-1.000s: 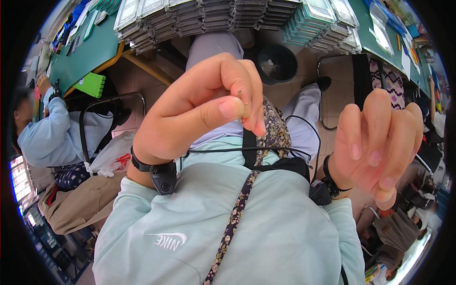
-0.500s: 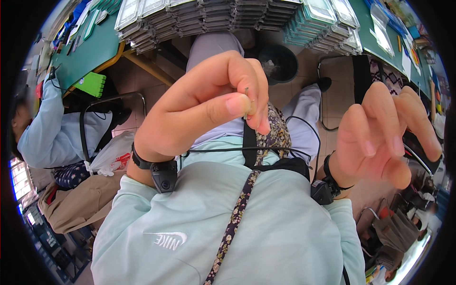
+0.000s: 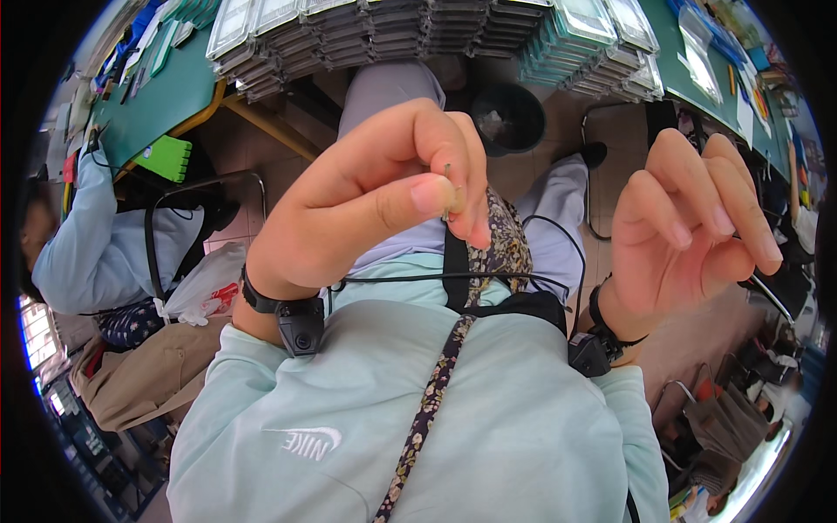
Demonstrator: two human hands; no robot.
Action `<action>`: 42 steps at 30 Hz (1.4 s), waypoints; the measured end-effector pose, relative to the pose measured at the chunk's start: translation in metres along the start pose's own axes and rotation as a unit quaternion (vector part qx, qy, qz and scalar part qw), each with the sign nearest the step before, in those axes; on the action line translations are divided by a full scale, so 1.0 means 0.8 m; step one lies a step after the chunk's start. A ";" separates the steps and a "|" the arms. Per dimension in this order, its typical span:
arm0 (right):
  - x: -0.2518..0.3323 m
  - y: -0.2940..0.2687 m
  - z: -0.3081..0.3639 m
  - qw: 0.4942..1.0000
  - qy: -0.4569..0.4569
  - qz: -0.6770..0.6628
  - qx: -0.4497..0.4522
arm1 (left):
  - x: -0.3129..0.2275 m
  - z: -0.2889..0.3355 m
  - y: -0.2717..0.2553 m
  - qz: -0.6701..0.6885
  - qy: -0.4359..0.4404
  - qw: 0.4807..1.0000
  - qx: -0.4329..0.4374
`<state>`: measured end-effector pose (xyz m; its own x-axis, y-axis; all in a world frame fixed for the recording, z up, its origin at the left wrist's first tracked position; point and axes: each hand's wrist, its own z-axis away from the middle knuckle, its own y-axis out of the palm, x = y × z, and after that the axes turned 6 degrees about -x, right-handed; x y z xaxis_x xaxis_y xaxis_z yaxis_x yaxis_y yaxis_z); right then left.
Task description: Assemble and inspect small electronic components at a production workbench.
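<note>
Pale green sweatshirt [image 3: 366,392]: fills the lower half of the view; both sleeves rise from it toward the hands, and a floral strap [image 3: 436,383] runs down across the chest.
Green tables [image 3: 166,96]: run along the top edge, left and right, bent by the lens.
Stacked clear trays [image 3: 366,30]: piled in rows on the tables, across the top of the view.
Co-worker in a light blue top [image 3: 96,235]: seated at far left, one sleeve raised toward the table; a green comb-like block [image 3: 164,157] lies by the table edge near that sleeve.
Grey trousers [image 3: 384,87]: the person's own legs, seen beyond the hands, reaching toward the tables.
Dark round bin [image 3: 508,118]: on the tiled floor between the legs, under the stacked trays.
Left hand [image 3: 366,205]: raised in front of the chest, thumb pressed toward the index and middle fingertips, pinched shut on a small pin; a black wrist device [image 3: 299,324] sits at the wrist.
Right hand [image 3: 684,231]: raised at the right, well apart from the left hand, fingers spread and slightly curled, holding nothing; a black wrist device [image 3: 591,353] sits at this wrist too.
Small pin [image 3: 448,193]: thin, metallic, roughly upright, caught between the left thumb tip and fingertips, its upper end showing above the thumb; finer detail is too small to tell.
</note>
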<state>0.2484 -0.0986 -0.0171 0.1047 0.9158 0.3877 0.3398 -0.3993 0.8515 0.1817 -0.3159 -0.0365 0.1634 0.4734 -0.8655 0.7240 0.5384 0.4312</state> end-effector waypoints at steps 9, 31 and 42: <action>-0.003 0.002 -0.001 0.998 -0.017 -0.035 -0.048 | 0.001 0.002 -0.002 -0.001 -0.004 1.000 -0.011; -0.014 0.001 0.000 0.993 -0.013 -0.100 -0.069 | 0.002 0.003 -0.005 0.000 -0.017 1.000 -0.011; -0.010 -0.001 -0.004 0.996 0.011 -0.085 -0.031 | 0.002 0.004 -0.007 0.003 -0.027 1.000 -0.013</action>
<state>0.2447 -0.1061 -0.0200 0.0293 0.9696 0.2430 0.2925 -0.2407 0.9255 0.1805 -0.3203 -0.0414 0.2050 0.4391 -0.8747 0.7047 0.5540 0.4433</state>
